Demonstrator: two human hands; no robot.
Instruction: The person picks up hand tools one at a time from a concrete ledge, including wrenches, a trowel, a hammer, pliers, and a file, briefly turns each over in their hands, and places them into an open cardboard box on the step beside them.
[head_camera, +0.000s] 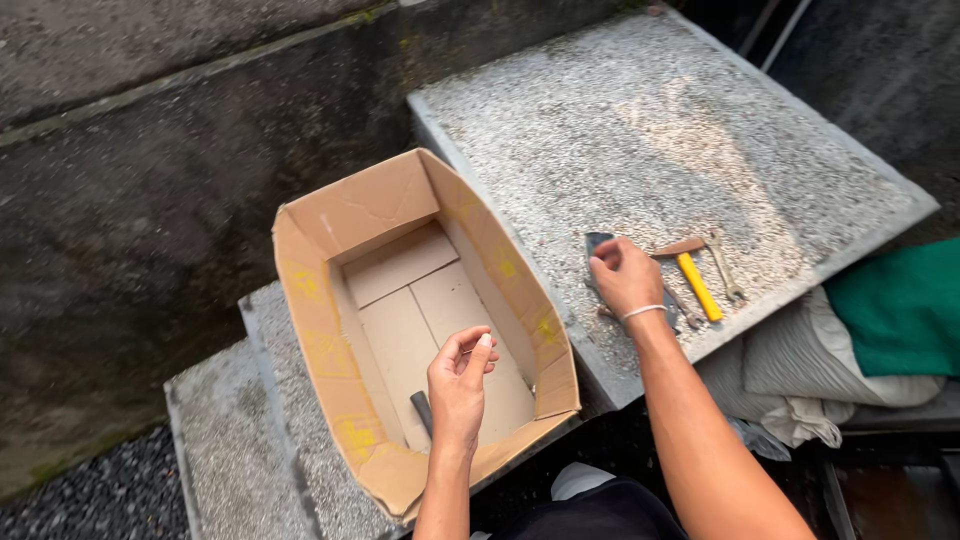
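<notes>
My left hand (458, 385) hovers over the open cardboard box (310, 300) with its fingers loosely curled and apart; I see nothing in it. A dark handle (421, 410) lies on the box floor just below that hand. My right hand (625, 278) reaches onto the speckled stone slab (650, 130), where its fingers close over a dark flat metal tool (598, 242). The hand hides most of that tool. Beside it lie a yellow-handled tool (698, 286) and a steel wrench (725, 268).
The box rests on a lower stone step (215, 440), against the slab's edge. A dark concrete wall (150, 170) runs behind. To the right, below the slab, are pale sacks (790, 370) and a green cloth (900, 310).
</notes>
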